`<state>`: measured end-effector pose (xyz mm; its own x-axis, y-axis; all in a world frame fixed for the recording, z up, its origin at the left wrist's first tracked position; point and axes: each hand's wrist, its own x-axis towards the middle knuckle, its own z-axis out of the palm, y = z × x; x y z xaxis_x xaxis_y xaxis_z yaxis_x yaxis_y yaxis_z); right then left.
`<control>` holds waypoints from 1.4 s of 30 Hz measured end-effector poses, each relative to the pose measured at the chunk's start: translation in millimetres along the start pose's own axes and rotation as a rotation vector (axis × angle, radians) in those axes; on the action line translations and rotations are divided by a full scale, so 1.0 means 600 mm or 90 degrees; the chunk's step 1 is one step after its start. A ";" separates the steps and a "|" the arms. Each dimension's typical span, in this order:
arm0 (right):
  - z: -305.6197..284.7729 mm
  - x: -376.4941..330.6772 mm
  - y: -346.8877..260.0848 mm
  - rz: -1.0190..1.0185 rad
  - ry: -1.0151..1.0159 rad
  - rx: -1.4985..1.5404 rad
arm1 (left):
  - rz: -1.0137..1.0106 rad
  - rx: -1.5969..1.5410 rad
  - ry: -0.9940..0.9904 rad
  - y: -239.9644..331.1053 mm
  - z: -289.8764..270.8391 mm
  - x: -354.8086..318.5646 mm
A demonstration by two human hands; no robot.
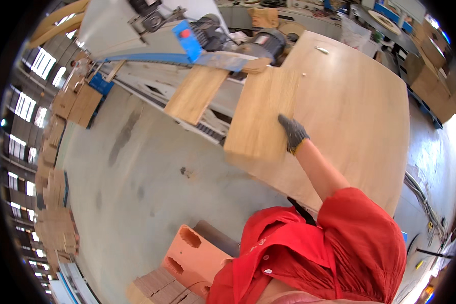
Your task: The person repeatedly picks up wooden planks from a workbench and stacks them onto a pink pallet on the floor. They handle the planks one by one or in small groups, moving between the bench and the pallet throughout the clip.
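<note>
Bright overall, daylight blowing out the windows [25, 106] far left and a hot white glare past the right edge of the counter [359, 111], with a bluish sheen on the floor [425, 152] there. Counter top evenly lit, shadows soft. Heavy fisheye bend and black vignette at the rim, far background smeared, slight blur on the near end of the board [263, 114].

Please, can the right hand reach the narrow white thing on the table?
Probably yes, with some stretching: between the right hand and the narrow white thing, the table looks open, nothing tall blocking.
</note>
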<state>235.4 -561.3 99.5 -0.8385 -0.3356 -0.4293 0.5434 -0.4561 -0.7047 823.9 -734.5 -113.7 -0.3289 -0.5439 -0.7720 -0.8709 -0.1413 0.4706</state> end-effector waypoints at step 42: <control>-0.496 -0.070 -0.332 -0.204 0.106 -1.468 | 0.300 0.108 0.027 0.393 0.167 -0.006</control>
<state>150.2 -211.0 89.5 -0.9160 -0.3691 -0.1573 -0.3840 0.9201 0.0771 582.9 -683.1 -42.8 -0.6891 -0.5501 -0.4718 -0.6790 0.2625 0.6856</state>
